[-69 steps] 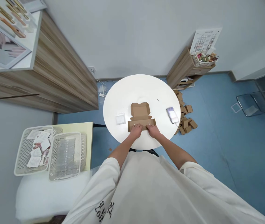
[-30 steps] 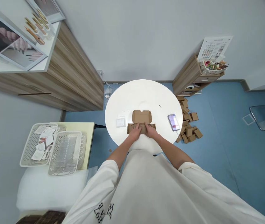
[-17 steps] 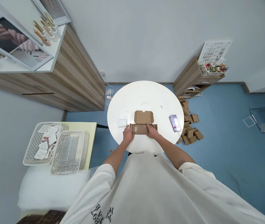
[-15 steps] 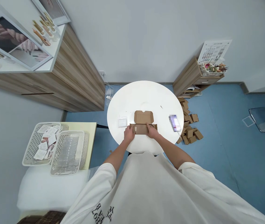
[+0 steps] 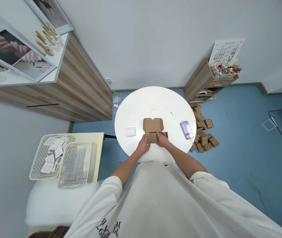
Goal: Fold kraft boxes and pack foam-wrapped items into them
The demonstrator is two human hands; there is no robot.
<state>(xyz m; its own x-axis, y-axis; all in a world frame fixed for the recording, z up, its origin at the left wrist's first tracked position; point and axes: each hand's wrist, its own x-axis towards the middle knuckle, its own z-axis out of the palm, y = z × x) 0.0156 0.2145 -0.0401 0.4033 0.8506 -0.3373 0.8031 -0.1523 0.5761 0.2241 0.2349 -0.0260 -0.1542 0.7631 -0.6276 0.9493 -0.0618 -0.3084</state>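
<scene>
A brown cardboard box (image 5: pixel 153 125) lies on the white oval table (image 5: pixel 153 99), its lid panel raised away from me. My left hand (image 5: pixel 143 144) grips the left end of the box, where a side flap stands folded inward. On the right end, my right hand (image 5: pixel 162 139) holds the box with the thumb over its near part. The undersides of the fingers are hidden by the cardboard.
Left of the box is a small stack of white cards (image 5: pixel 131 131); a phone (image 5: pixel 186 130) with a cable lies on the right. Folded cardboard boxes (image 5: pixel 204 140) are piled on the floor. Two white baskets (image 5: pixel 75 165) (image 5: pixel 35 167) stand at the left, beside a wooden cabinet (image 5: pixel 83 79).
My left hand has moved right and inward, folding the box's left side flap in. My right hand stays at the right end. The view has shifted slightly.
</scene>
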